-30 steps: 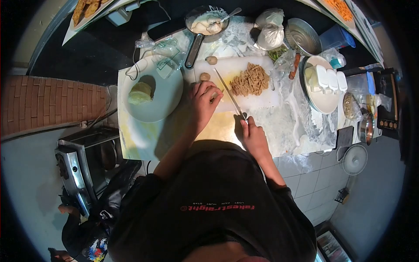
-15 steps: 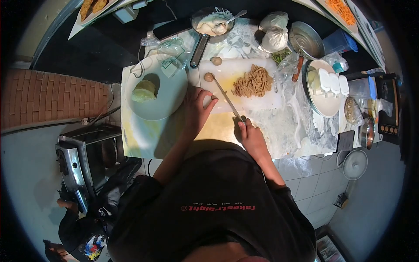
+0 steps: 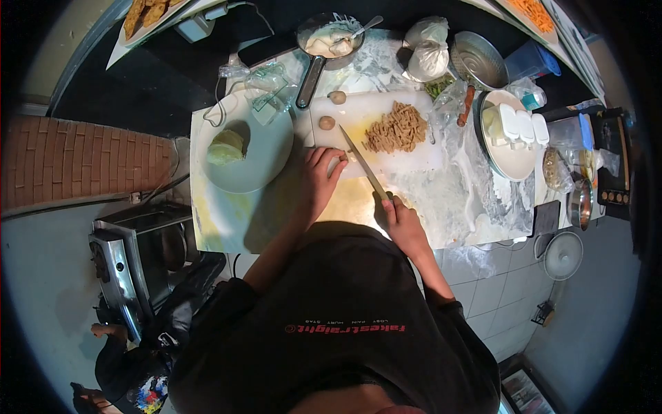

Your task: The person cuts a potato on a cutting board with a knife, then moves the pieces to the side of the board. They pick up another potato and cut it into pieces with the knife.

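My right hand (image 3: 402,224) grips a knife (image 3: 363,160) by its handle. The blade points up and left over the white cutting board (image 3: 386,164), close to the fingers of my left hand (image 3: 323,178). Those fingers are curled and pressed down at the board's left side; whatever lies under them is mostly hidden, with a small brownish bit at their tips. Beyond them sit two small round beige balls, like meatballs: a nearer ball (image 3: 327,123) and a farther ball (image 3: 337,97). A pile of brown cut strips (image 3: 396,129) covers the board's right part.
Left of the board, a large pale plate (image 3: 258,176) holds a piece of cabbage (image 3: 226,149). Behind stand a pan (image 3: 332,43) with white batter, tied bags (image 3: 429,61) and a metal pot (image 3: 479,62). A plate with white containers (image 3: 514,127) is at right. Another person (image 3: 131,366) is at lower left.
The knife tip has swung slightly, and the blade now lies nearer my left fingertips. My left fingers have gone from a raised pinch to a curl lower on the board.
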`<control>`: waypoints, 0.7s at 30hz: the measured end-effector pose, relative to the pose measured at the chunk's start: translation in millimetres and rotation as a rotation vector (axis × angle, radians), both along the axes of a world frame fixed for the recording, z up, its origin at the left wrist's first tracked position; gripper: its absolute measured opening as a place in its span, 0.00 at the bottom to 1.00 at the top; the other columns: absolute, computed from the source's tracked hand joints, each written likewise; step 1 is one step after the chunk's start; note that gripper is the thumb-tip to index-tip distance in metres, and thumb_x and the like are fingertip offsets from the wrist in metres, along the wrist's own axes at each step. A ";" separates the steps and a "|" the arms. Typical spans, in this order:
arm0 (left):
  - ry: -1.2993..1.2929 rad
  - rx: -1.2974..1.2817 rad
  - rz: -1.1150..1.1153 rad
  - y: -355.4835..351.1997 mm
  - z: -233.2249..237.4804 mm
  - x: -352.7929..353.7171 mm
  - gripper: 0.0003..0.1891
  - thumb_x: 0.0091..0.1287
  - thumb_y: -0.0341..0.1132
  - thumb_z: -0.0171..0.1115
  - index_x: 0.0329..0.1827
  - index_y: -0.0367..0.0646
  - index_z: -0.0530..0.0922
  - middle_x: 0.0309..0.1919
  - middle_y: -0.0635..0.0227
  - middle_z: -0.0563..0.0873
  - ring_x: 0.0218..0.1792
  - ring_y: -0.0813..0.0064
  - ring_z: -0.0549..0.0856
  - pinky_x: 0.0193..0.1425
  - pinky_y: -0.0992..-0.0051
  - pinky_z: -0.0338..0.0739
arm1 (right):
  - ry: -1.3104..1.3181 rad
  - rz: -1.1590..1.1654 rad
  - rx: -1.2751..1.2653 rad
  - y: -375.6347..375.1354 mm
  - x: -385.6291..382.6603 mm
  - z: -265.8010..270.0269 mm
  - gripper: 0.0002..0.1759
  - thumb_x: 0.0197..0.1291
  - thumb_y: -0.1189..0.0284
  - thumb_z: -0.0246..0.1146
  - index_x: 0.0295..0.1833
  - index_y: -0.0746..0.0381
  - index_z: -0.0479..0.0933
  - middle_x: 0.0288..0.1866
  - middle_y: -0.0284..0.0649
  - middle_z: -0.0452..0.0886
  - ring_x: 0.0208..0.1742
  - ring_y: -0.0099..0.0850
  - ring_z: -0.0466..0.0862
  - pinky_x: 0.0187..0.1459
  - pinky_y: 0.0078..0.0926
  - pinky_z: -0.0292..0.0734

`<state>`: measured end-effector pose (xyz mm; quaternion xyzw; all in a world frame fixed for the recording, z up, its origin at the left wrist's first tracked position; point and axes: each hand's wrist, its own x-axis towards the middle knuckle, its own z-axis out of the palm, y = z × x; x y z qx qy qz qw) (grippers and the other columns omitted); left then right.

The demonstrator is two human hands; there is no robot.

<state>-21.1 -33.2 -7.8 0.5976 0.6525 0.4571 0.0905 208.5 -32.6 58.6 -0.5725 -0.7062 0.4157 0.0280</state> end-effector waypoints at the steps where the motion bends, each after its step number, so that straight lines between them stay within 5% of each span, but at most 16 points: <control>1: 0.003 0.001 -0.002 1.1 2.1 2.4 0.10 0.59 0.28 0.74 0.42 0.42 0.83 0.40 0.64 0.85 0.46 0.59 0.83 0.54 0.63 0.75 | -0.029 -0.008 0.010 1.1 -0.8 0.1 0.26 0.80 0.55 0.48 0.54 0.69 0.75 0.34 0.68 0.82 0.41 0.67 0.83 0.43 0.61 0.78; 8: 0.021 -0.038 0.001 4.9 3.1 8.6 0.13 0.60 0.33 0.75 0.46 0.46 0.83 0.44 0.68 0.83 0.50 0.61 0.80 0.58 0.61 0.72 | -0.069 -0.168 0.074 0.9 -4.7 8.6 0.25 0.81 0.54 0.48 0.51 0.67 0.74 0.28 0.65 0.80 0.38 0.67 0.81 0.38 0.58 0.73; 16: 0.022 -0.032 0.000 2.9 -9.4 2.6 0.13 0.59 0.33 0.76 0.47 0.48 0.84 0.44 0.68 0.80 0.50 0.60 0.78 0.58 0.61 0.72 | 0.196 -0.078 0.005 -16.2 1.6 -10.0 0.25 0.81 0.59 0.49 0.56 0.74 0.73 0.28 0.66 0.80 0.34 0.67 0.82 0.36 0.55 0.75; 21: 0.106 -0.021 0.073 5.9 -2.2 8.2 0.12 0.57 0.35 0.77 0.44 0.49 0.86 0.44 0.69 0.80 0.50 0.63 0.78 0.57 0.63 0.72 | 0.120 -0.064 0.012 -23.1 -4.6 -5.3 0.22 0.81 0.62 0.49 0.55 0.74 0.72 0.28 0.66 0.80 0.35 0.67 0.82 0.35 0.58 0.75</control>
